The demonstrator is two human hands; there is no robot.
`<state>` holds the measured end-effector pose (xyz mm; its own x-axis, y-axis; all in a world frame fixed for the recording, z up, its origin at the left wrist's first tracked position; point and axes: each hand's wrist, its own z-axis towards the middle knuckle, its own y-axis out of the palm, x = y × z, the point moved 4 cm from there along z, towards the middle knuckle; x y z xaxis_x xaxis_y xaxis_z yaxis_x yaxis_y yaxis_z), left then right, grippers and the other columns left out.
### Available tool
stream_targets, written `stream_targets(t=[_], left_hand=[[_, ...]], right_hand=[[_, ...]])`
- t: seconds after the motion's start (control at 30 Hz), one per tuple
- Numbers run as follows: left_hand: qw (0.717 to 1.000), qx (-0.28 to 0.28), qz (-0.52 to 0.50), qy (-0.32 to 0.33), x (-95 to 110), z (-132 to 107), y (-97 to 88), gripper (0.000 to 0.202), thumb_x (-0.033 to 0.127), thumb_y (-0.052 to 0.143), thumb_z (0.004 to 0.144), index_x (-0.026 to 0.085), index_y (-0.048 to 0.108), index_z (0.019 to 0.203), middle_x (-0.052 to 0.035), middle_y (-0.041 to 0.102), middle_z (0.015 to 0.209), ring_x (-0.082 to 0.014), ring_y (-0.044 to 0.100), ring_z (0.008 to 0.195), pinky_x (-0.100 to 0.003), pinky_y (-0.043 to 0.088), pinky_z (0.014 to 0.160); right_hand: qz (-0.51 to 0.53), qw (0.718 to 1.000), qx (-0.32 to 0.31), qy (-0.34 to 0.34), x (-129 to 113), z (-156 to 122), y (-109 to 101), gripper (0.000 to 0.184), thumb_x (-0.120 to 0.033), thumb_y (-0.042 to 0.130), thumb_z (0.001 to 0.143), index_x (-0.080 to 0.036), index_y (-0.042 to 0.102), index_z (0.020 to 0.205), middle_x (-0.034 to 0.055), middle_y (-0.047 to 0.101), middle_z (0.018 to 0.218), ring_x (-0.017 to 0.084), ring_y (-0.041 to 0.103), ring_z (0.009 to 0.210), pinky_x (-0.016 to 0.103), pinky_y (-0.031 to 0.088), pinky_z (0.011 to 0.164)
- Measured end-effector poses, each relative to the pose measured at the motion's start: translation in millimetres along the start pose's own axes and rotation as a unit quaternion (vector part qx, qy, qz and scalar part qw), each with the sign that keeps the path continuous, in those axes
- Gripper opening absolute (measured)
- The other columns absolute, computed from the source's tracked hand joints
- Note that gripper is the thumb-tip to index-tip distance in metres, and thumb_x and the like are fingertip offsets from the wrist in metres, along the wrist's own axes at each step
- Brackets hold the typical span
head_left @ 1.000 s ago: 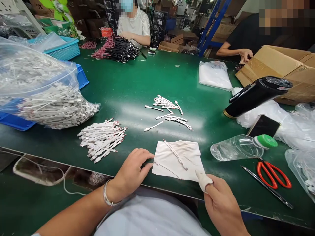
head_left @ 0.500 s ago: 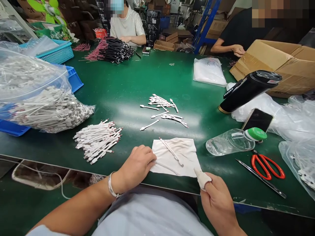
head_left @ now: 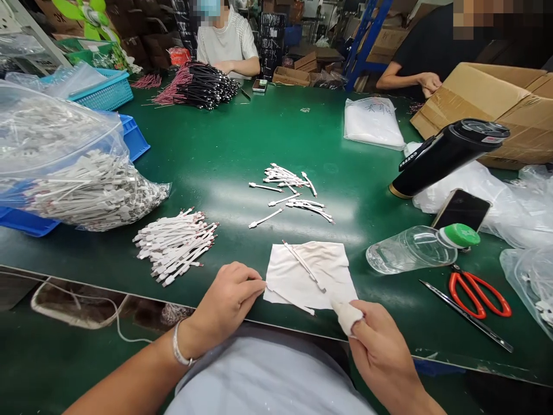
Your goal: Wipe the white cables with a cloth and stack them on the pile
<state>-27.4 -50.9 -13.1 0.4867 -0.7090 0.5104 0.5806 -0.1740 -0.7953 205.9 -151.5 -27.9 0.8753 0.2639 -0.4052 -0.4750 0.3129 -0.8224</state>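
While left hand [head_left: 228, 301] pressed cloth [head_left: 298, 279] edge, grip unclear, right hand [head_left: 382, 354] curled empty, wrapped thumb [head_left: 347, 316] at corner; cable [head_left: 305, 266] on cloth, likely needing fingertip pinch.

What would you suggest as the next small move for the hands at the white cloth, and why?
Probably slide the wrapped finger of the right hand onto the free end of the thin cable lying along the near edge of the white cloth. The left hand has its fingertips at the cable's other end, and the wrapped finger rests just beside the free end.
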Motion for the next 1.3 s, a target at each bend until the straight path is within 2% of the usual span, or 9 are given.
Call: stream_targets(t=[0.1, 0.27, 0.4, 0.53, 0.83, 1.0, 1.07, 1.17, 1.3], left_hand=[[1.0, 0.01, 0.01, 0.001, 3, 3, 8.8, 0.019, 0.013, 0.046, 0.088, 0.02, 0.062, 0.094, -0.0031, 0.064, 0.086, -0.0151, 0.051, 0.079, -0.032, 0.038, 0.073], [1.0, 0.011, 0.025, 0.003, 4, 5, 18.1, 0.019, 0.013, 0.045, 0.089, 0.019, 0.063, 0.091, -0.0034, 0.064, 0.083, -0.0148, 0.05, 0.076, -0.031, 0.038, 0.07], [1.0, 0.005, 0.023, 0.006, 3, 4, 17.9, 0.021, 0.014, 0.043, 0.09, 0.019, 0.063, 0.09, -0.0034, 0.063, 0.082, -0.0142, 0.05, 0.076, -0.031, 0.038, 0.07], [1.0, -0.014, 0.015, -0.006, 2, 3, 17.3, 0.022, 0.015, 0.041, 0.091, 0.019, 0.063, 0.092, -0.0032, 0.063, 0.085, -0.0143, 0.05, 0.079, -0.031, 0.038, 0.073], [1.0, -0.016, 0.008, 0.0, 0, 3, 19.6, 0.021, 0.012, 0.042, 0.09, 0.019, 0.062, 0.093, -0.0026, 0.062, 0.087, -0.0139, 0.048, 0.08, -0.031, 0.038, 0.075], [1.0, -0.011, 0.024, 0.007, 0, 2, 19.8, 0.022, 0.009, 0.042, 0.089, 0.018, 0.062, 0.09, -0.0028, 0.063, 0.086, -0.0137, 0.047, 0.077, -0.031, 0.038, 0.073], [0.999, -0.012, 0.033, 0.011, 1, 2, 19.7, 0.023, 0.008, 0.042, 0.088, 0.018, 0.062, 0.088, -0.0031, 0.063, 0.085, -0.0139, 0.047, 0.076, -0.031, 0.037, 0.072], [0.998, -0.029, 0.054, 0.013, 3, 5, 18.0, 0.023, 0.008, 0.041, 0.088, 0.017, 0.061, 0.085, -0.0033, 0.062, 0.084, -0.0145, 0.046, 0.076, -0.031, 0.037, 0.072], [0.989, -0.115, 0.089, 0.008, 7, 15, 15.0, 0.016, 0.011, 0.044, 0.087, 0.017, 0.059, 0.087, -0.0042, 0.059, 0.084, -0.0165, 0.046, 0.077, -0.03, 0.038, 0.068]], right_hand=[[-0.015, 0.997, -0.039, -0.06, -18, 18, 8, 0.032, -0.002, 0.038, 0.082, -0.02, 0.063, 0.092, 0.0067, 0.057, 0.087, 0.018, 0.05, 0.079, 0.029, 0.04, 0.065], [-0.05, 0.986, -0.1, -0.123, -48, 48, 38, 0.026, 0.004, 0.044, 0.07, -0.019, 0.057, 0.07, 0.0043, 0.054, 0.076, 0.017, 0.041, 0.069, 0.027, 0.032, 0.061], [-0.065, 0.977, -0.104, -0.174, -58, 55, 51, 0.023, 0.003, 0.047, 0.064, -0.018, 0.054, 0.065, 0.004, 0.049, 0.07, 0.018, 0.036, 0.065, 0.029, 0.026, 0.058], [-0.081, 0.969, -0.098, -0.212, -53, 50, 46, 0.023, 0.004, 0.044, 0.063, -0.017, 0.054, 0.063, 0.0044, 0.046, 0.066, 0.018, 0.033, 0.063, 0.03, 0.022, 0.056], [-0.089, 0.966, -0.095, -0.224, -57, 56, 50, 0.023, 0.003, 0.043, 0.069, -0.017, 0.054, 0.064, 0.0044, 0.047, 0.069, 0.017, 0.034, 0.063, 0.031, 0.021, 0.056], [-0.153, 0.954, -0.092, -0.24, -42, 35, 29, 0.029, 0.005, 0.039, 0.069, -0.016, 0.059, 0.069, 0.0063, 0.049, 0.071, 0.018, 0.036, 0.064, 0.032, 0.024, 0.056], [-0.172, 0.952, -0.085, -0.238, -36, 26, 21, 0.03, 0.005, 0.038, 0.069, -0.016, 0.06, 0.07, 0.0069, 0.05, 0.072, 0.018, 0.037, 0.064, 0.032, 0.025, 0.056], [-0.135, 0.97, -0.085, -0.186, -28, 17, 14, 0.033, 0.006, 0.036, 0.072, -0.017, 0.061, 0.071, 0.0065, 0.053, 0.074, 0.017, 0.04, 0.066, 0.03, 0.03, 0.057], [-0.074, 0.994, -0.043, -0.062, -5, 9, 11, 0.032, 0.002, 0.036, 0.079, -0.018, 0.061, 0.08, 0.0073, 0.058, 0.089, 0.017, 0.049, 0.076, 0.029, 0.041, 0.064]])
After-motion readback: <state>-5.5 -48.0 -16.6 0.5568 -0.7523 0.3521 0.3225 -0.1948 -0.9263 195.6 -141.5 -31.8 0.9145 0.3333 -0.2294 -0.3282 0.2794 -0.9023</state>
